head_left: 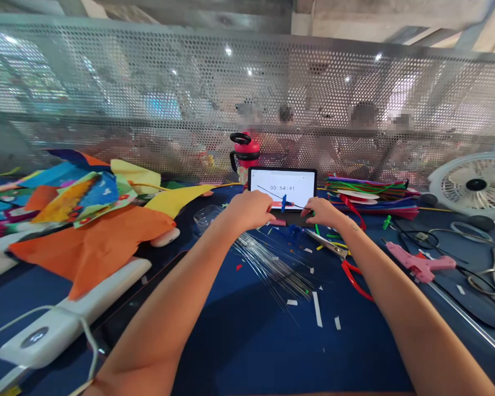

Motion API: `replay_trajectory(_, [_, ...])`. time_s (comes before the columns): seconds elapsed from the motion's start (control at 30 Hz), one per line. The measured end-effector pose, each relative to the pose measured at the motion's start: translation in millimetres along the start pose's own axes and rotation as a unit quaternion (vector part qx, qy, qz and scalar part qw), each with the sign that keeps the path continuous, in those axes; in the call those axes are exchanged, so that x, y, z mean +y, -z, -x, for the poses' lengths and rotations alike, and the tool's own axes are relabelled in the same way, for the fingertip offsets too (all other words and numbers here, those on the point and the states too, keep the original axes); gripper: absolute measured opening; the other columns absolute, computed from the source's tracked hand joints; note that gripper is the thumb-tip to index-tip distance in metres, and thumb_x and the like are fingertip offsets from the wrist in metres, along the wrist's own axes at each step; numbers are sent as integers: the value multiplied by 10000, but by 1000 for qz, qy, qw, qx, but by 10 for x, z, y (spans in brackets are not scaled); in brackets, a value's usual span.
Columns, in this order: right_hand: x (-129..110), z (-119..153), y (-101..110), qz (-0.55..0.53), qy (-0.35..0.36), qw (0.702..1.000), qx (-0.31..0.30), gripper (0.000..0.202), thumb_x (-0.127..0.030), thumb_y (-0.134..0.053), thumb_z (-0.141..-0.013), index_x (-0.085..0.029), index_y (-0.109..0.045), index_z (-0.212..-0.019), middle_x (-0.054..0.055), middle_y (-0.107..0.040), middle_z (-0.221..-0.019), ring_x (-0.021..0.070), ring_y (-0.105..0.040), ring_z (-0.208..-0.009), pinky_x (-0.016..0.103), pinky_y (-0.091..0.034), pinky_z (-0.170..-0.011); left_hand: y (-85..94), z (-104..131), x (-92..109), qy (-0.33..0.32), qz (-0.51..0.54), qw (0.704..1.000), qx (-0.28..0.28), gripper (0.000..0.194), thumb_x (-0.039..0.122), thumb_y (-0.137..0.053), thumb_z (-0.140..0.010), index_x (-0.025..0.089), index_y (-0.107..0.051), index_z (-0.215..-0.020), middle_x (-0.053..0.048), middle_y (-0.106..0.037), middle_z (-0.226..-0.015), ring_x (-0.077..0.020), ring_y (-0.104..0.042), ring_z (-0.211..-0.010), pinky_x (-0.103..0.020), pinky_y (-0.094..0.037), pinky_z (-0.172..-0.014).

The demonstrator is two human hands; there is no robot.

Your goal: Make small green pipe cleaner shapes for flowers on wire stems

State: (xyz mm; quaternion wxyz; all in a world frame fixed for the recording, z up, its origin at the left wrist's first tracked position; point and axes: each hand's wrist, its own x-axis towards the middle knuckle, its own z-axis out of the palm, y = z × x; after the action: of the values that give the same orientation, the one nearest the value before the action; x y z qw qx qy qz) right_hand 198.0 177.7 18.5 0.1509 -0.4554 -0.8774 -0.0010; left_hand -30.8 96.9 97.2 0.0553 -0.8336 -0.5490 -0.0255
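A thin dark stem [274, 194] is slanting down to the right in front of the tablet [303, 190], with a bright blue piece [284, 203] sitting partway along it, right between the two hands; the right hand [325, 212] is pinching its lower end, thumb and fingertips almost meeting; the left hand [251, 210] is curling its fingers close by the upper part, only a little gap showing at the tips, and whether they are gripping the stem I cannot tell; behind, the tablet is standing propped up and showing 00:54:41; a red bottle [247, 155] is standing behind its left edge; below the hands a bundle of thin pale wires [272, 264] is fanning across the blue table [239, 346], paper scraps [317, 309] lying around it; red-handled scissors [350, 268] are resting beside the right forearm, partly covered; farther right a pink glue gun [421, 263] is lying on its side, and a white fan [476, 184] is standing beyond; over on the left an orange sheet [99, 236] is draping across a white power strip [74, 313]; at the back a perforated metal screen [190, 82] is spanning the whole view.
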Motion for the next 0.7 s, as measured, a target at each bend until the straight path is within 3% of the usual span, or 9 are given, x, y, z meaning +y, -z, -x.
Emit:
replay_trajectory(0.2, [36,12,-89,-82,25,996,26,75,-141,-688,-611,-163,-726,-672,45,-653,-778,164,-570,-761,234,-386,-686,46,31,-76,-5,4,1000,-18,254,370,-570,-757,172,-668,-882,-101,-662,-862,-197,-565,-735,-281,-362,-625])
replay_trajectory(0.3, [73,32,37,-144,18,985,90,76,-205,-676,-674,-160,-726,-710,30,-666,-725,149,-570,-718,238,-387,-680,45,38,-176,-3,-7,1000,-17,229,343,-575,-748,165,-675,-853,-116,-666,-861,-219,-580,-747,-296,-375,-630])
replay_trajectory(0.37, [96,60,167,-190,1,970,150,186,-299,-645,-729,-141,-723,-789,32,-668,-705,132,-550,-638,238,-381,-618,33,24,-222,0,-6,1000,-3,243,359,-582,-741,164,-683,-845,-130,-671,-865,-245,-596,-760,-317,-391,-639])
replay_trajectory(0.47, [85,122,379,-254,-18,939,232,335,-400,-559,-797,-110,-692,-897,51,-669,-736,97,-485,-536,223,-342,-508,-16,-40,-199,-11,43,997,65,294,396,-585,-747,156,-686,-883,-141,-682,-873,-264,-615,-793,-347,-424,-688])
replay_trajectory(0.57, [-27,196,582,-336,-18,898,284,348,-419,-524,-827,-131,-665,-963,40,-657,-757,51,-376,-454,202,-273,-429,-96,-120,-59,-82,187,967,153,323,396,-570,-782,140,-663,-956,-128,-690,-925,-237,-627,-848,-346,-457,-761])
replay_trajectory(0.7, [-340,262,783,-575,25,768,280,244,-392,-658,-750,-177,-685,-864,-20,-599,-645,17,-243,-398,181,-179,-368,-186,-146,217,-148,435,862,215,337,362,-566,-812,143,-589,-1067,-123,-656,-1081,-203,-618,-971,-323,-492,-812])
